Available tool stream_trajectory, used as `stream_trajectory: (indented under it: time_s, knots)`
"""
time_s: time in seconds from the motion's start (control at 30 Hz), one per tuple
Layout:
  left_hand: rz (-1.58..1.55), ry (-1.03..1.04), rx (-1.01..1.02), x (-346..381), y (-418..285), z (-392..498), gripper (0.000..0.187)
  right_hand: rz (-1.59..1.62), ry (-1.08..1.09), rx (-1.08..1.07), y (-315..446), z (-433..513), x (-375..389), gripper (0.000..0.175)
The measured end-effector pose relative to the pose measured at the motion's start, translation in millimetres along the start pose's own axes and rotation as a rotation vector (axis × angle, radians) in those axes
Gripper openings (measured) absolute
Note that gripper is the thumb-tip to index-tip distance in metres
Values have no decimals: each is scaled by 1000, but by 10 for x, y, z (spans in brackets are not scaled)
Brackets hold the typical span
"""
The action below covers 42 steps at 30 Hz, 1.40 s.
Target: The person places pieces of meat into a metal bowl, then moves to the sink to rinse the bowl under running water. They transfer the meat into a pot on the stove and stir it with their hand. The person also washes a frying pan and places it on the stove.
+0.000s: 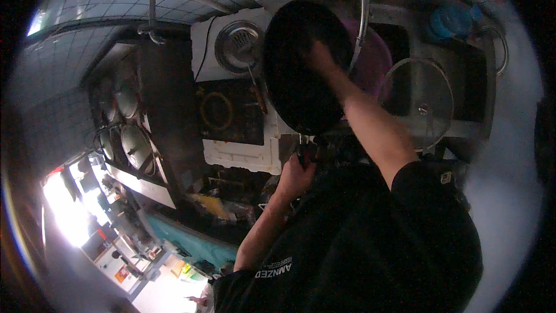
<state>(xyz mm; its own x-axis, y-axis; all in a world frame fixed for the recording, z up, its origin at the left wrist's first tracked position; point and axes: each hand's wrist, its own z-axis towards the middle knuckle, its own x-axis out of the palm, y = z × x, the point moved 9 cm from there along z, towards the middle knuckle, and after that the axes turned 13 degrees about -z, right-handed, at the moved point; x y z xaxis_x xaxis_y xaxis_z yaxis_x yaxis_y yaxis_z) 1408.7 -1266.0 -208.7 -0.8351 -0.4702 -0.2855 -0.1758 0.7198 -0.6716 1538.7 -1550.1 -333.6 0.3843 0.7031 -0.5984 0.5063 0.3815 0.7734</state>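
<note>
My left hand (299, 176) is closed around the handle of a large dark wok (299, 82), below the wok's near edge. The wok is tilted over a sink that holds a purple basin (375, 58). My right hand (320, 55) reaches inside the wok against its dark surface; its fingers are too dark to tell whether they hold anything. A curved metal faucet spout (363, 17) hangs just right of the wok. To the right, a round glass lid (419, 126) with a metal knob lies across the sink's near side.
An induction cooktop (232, 113) sits on the left, with a metal pan (223, 48) behind it and a wooden-handled utensil (259, 95) beside it. A blue plastic bottle (449, 24) stands at the back right. Several pot lids (137, 145) stand in a rack farther left.
</note>
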Motion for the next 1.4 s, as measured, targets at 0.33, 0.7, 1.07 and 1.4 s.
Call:
stream_trajectory:
  time_s: [0.33,0.7,1.07,1.4]
  knots:
    - [-196,47,-92,40,206,21,34,-401,319,-156,-382,-490,-172,49]
    - [-144,24,-105,-4,243,42,37,113,497,-466,561,-1048,190,52]
    - [26,-11,-118,-8,175,15,35,-104,-182,-53,126,173,-164,45]
    - [-19,-75,22,-90,158,189,38,-268,266,-406,195,-865,-177,34]
